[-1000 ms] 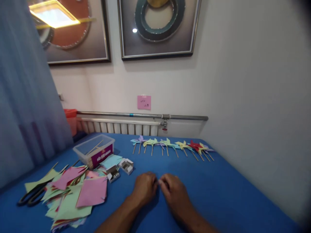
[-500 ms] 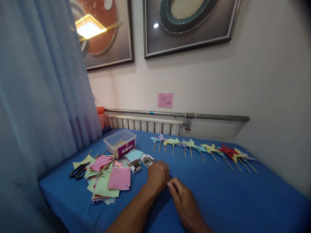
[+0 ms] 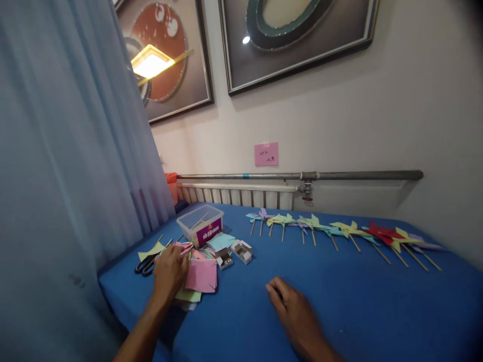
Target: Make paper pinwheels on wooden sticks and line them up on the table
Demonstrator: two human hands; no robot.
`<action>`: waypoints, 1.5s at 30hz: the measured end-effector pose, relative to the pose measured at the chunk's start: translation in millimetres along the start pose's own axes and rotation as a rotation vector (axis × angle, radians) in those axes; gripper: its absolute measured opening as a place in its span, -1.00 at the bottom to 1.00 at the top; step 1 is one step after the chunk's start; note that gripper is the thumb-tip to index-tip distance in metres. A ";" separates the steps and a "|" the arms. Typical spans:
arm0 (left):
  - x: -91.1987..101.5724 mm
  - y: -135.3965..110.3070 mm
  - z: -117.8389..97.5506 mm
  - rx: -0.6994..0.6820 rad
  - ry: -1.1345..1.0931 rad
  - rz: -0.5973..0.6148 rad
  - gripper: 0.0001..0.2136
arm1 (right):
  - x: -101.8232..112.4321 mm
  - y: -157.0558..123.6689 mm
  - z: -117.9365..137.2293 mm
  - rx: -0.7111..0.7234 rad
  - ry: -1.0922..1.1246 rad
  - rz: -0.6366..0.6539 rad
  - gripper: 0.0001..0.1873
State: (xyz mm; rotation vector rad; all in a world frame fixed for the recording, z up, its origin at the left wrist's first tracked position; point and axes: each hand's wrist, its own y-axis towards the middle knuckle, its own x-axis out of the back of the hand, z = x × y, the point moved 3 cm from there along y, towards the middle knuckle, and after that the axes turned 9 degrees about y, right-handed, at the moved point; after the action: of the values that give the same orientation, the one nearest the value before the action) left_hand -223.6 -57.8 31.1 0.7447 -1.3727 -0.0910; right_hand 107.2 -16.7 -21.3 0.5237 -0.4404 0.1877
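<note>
My left hand (image 3: 169,271) lies on a pile of coloured paper squares (image 3: 203,276) at the left of the blue table (image 3: 350,306). Its fingers reach forward over the sheets, and I cannot make out a grip. On bare cloth near the table's middle, my right hand (image 3: 296,311) rests flat with fingers stretched, holding nothing. Black-handled scissors (image 3: 145,265) lie just left of the pile.
A clear plastic box (image 3: 199,224) with wooden sticks stands behind the pile, beside two small open white boxes (image 3: 241,250). A row of several paper pinwheels on sticks (image 3: 339,231) lies along the far side. A curtain (image 3: 68,151) hangs at the left, a radiator (image 3: 237,195) behind.
My left hand has moved left from beside my right hand onto the paper pile. The right hand has stayed on the cloth, and my view has turned leftward.
</note>
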 end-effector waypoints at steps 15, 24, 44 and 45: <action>-18.9 25.4 35.3 0.085 -0.035 0.354 -0.73 | 1.5 0.5 3.3 -0.065 0.034 0.036 -0.60; -23.2 23.8 59.6 0.179 -0.196 0.222 -0.69 | 0.7 0.6 2.9 -0.101 0.016 0.062 -0.62; -10.1 37.0 84.1 0.475 -0.475 -0.154 -0.74 | 0.6 2.0 0.5 -0.135 0.022 0.073 -0.62; -8.3 39.3 86.9 0.520 -0.543 -0.181 -0.76 | 0.8 2.3 0.6 -0.137 0.022 0.072 -0.62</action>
State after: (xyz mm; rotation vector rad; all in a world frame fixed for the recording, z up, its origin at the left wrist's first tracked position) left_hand -318.2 -60.5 45.6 1.3486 -1.8716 -0.0826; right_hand 107.1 -15.0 -19.5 0.3717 -0.4479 0.2307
